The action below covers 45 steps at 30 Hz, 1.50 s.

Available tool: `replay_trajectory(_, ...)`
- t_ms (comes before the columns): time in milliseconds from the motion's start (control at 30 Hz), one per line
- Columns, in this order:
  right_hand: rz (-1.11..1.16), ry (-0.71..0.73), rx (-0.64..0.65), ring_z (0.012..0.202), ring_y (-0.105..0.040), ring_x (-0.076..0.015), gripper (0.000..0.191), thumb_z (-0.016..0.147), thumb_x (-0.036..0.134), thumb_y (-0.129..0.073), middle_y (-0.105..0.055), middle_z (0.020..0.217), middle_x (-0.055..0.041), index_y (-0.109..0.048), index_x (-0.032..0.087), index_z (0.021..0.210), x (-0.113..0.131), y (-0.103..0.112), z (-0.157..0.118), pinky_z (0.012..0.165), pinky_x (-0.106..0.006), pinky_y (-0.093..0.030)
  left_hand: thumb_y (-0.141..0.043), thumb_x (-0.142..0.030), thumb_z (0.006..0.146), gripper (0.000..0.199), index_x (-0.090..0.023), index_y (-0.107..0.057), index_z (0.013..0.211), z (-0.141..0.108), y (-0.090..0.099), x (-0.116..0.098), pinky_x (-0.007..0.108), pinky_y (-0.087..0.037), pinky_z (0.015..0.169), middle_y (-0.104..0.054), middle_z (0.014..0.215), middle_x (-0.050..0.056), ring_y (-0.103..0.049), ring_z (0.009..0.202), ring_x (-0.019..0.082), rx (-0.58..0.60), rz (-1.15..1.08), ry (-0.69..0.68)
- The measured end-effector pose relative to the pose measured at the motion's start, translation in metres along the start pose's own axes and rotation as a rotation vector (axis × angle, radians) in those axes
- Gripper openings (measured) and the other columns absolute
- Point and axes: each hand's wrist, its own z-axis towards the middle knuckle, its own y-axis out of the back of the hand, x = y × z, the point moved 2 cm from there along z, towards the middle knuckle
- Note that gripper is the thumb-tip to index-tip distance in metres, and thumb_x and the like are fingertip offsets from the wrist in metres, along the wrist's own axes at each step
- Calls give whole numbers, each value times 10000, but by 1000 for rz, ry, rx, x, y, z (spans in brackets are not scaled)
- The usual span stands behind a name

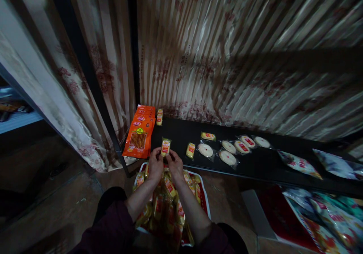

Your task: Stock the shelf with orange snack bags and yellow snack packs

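Observation:
Both my hands hold one small yellow wrapped snack (165,147) upright by its lower end, at the front edge of the black shelf (176,129). My left hand (155,165) pinches it from the left, my right hand (175,166) from the right. Under my forearms a white-rimmed basket (206,197) is full of similar yellow packs (169,187). Orange bags (138,136) stand in a row at the shelf's left end, with small yellow packs (159,119) beside them. Another yellow pack (190,150) stands right of my hands, and one (208,136) lies farther back.
Round white wrapped items (227,157) lie along the shelf, with larger bags (300,164) farther right. Dark metal posts (134,45) rise at the left, before striped curtains (184,57). An open box (258,216) and colourful bags (337,216) sit low at the right.

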Motion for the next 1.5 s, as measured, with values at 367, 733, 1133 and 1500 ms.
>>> replay_trajectory(367, -55, 20, 23, 896, -656, -203, 375, 758, 397, -544, -720, 995, -55, -672, 185, 1040, -2, -20, 42, 850, -316, -489, -439, -68, 763, 363, -162, -607, 1071, 40, -9, 7, 362, -444, 949, -639, 1074, 93, -590, 991, 180, 1, 145, -30)
replay_trajectory(733, -55, 44, 6, 904, -650, -198, 326, 753, 343, -544, -712, 1015, -55, -662, 198, 1020, -4, -40, 80, 865, -326, -485, -449, -99, 780, 399, -176, -566, 1154, 75, -22, 15, 363, -406, 1018, -614, 1175, 97, -559, 1100, 186, -27, 188, -14)
replay_trajectory(1133, -172, 132, 9, 878, -654, -186, 276, 787, 311, -526, -712, 989, -43, -654, 213, 1012, -10, -54, 116, 841, -322, -500, -425, -202, 849, 360, -166, -571, 1176, 99, -29, 5, 367, -385, 1051, -587, 1266, 115, -526, 1192, 206, -5, 157, 41)
replay_trajectory(1500, -441, 106, 6, 880, -650, -169, 275, 825, 272, -522, -701, 1003, -42, -658, 233, 1061, -1, -64, 138, 797, -275, -489, -382, -267, 897, 419, -137, -564, 1251, 118, -40, 11, 364, -296, 1124, -517, 1377, 124, -445, 1299, 210, 45, 146, 38)
